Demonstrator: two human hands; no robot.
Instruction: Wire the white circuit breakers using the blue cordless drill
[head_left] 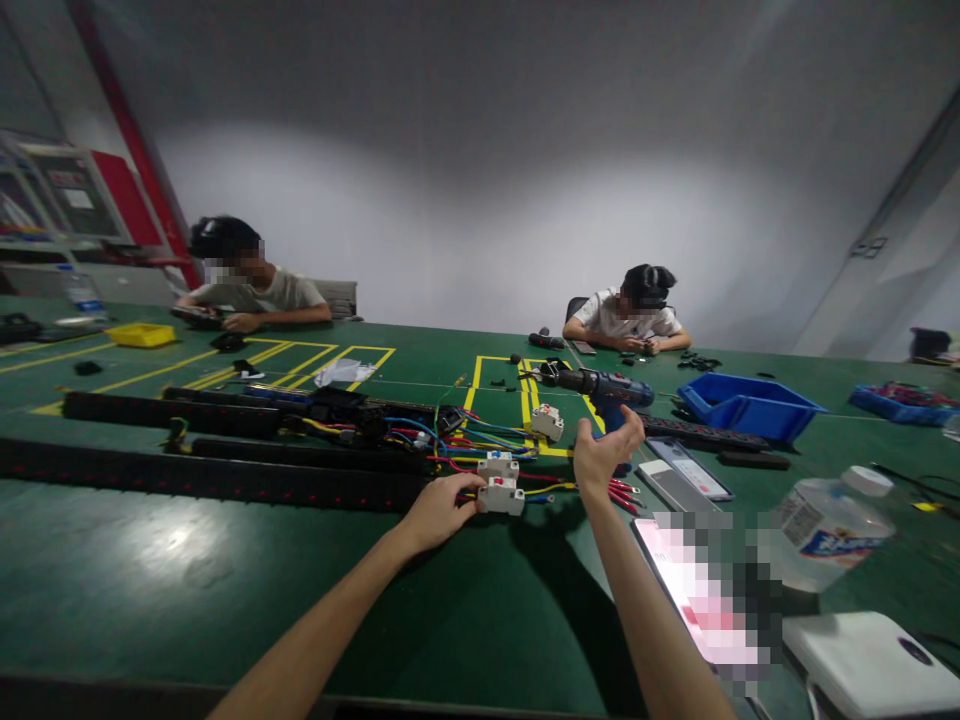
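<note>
1. While nothing I can make out fills the blue bin (750, 405) on the far right, a clear plastic bottle (825, 525) lies on its side near right, its contents unclear.
2. My left hand (439, 510) stretches forward, fingers closed around the edge of a white boxy breaker (501, 496), which sits mid-table on the green mat (187, 580) among coloured wires (450, 440).
3. My right hand (600, 455) is lifted, open, fingers spread and curved, holding nothing, just in front of a blue cordless drill (604, 388).
4. Long black strips (210, 480) run left, matte and ridged.
</note>
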